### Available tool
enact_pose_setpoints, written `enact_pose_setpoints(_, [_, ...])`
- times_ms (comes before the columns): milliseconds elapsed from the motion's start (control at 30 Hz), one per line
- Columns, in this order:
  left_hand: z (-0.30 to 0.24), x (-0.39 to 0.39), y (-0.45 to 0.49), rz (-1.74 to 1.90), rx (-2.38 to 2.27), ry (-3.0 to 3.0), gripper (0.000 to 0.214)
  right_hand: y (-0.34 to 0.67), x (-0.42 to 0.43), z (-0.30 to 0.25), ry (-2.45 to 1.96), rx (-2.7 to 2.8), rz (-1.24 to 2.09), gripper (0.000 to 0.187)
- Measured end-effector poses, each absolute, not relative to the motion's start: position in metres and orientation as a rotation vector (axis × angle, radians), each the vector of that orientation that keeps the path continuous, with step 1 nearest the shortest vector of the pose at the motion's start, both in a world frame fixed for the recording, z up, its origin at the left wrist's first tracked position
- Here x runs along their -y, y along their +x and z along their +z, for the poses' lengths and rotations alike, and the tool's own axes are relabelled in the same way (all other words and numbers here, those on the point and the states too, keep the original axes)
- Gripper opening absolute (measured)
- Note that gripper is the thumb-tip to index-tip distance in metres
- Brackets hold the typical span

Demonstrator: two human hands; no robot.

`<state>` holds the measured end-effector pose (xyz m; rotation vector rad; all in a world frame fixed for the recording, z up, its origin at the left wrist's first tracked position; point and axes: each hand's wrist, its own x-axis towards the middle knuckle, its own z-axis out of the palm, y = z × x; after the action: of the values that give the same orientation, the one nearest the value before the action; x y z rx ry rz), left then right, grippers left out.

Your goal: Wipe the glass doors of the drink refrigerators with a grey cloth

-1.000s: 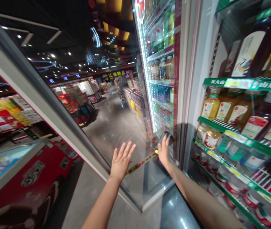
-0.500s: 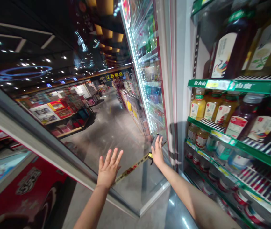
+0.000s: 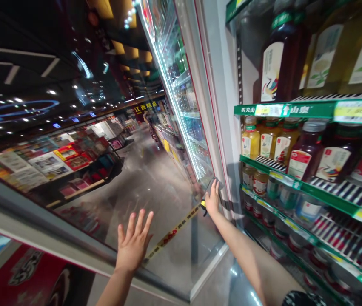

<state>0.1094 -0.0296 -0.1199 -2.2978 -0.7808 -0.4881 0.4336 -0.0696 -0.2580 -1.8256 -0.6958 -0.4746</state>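
The open glass door (image 3: pixel 200 250) of a drinks fridge stands in front of me, a printed strip (image 3: pixel 171 234) running across its pane. My left hand (image 3: pixel 132 243) is held up flat at the pane with fingers spread, and it holds nothing. Farther right, near the door's hinge-side frame, my right hand (image 3: pixel 212 200) has its fingers over a dark grey pad (image 3: pixel 217 184) with a yellow and black part at its lower left. The pad lies at the glass, partly hidden by the fingers. Its exact kind is unclear.
To the right, fridge shelves (image 3: pixel 298 111) with green price rails hold dark and yellow juice bottles (image 3: pixel 250 140). A red chest freezer (image 3: pixel 21 272) stands at lower left. Through the glass show shop displays (image 3: pixel 69 159), a grey floor and a lit shelf reflection.
The view has turned slightly right, bringing more of the shelves in. The left hand sits lower and farther left in view. The right hand stays on the pad near the frame.
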Motion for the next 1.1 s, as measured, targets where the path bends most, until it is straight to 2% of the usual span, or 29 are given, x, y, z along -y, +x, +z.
enact_pose_setpoints(200, [-0.121, 0.022, 0.107, -0.448, 0.796, -2.305, 0.069, 0.460, 0.062, -0.222, -1.712, 0.836, -0.506, 0.082])
enact_pose_setpoints(467, [-0.120, 0.017, 0.107, -0.543, 0.718, -2.306, 0.073, 0.464, 0.098, -0.281, -1.640, 0.792, -0.536, 0.089])
enact_pose_setpoints(700, [-0.123, 0.011, 0.107, -0.531, 0.751, -2.287, 0.068, 0.502, 0.100, -0.231, -1.673, 0.787, -0.657, 0.082])
enact_pose_setpoints(967, [-0.125, 0.001, 0.106, -0.599, 0.692, -2.283, 0.067, 0.491, 0.097, -0.312, -1.673, 0.681, -0.574, 0.068])
enact_pose_setpoints(1100, [-0.126, -0.007, 0.106, -0.676, 0.665, -2.333, 0.069, 0.499, 0.083, -0.298, -1.650, 0.627, -0.596, 0.070])
